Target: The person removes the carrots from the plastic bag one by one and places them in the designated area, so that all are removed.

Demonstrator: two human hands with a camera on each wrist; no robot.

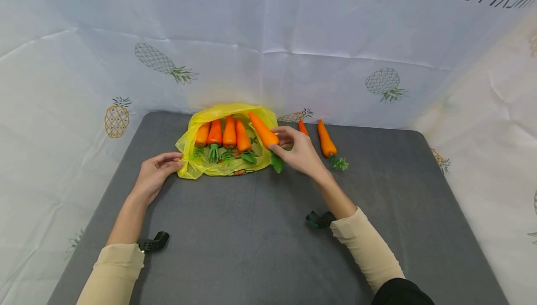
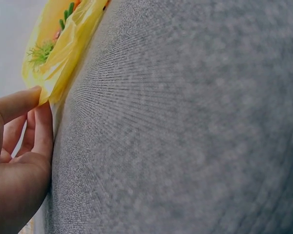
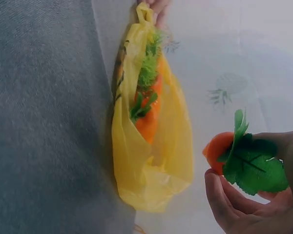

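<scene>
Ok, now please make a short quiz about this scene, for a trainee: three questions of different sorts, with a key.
1. Count: in the head view, how many carrots can be seen lying inside the yellow bag?
2. True or false: the left hand is apart from the bag.
3. Multiple choice: which hand holds another carrot?
A) only the left
B) only the right
C) both together

Key
1. Four.
2. False: its fingers pinch the bag's edge.
3. B: the right hand holds it.
</scene>
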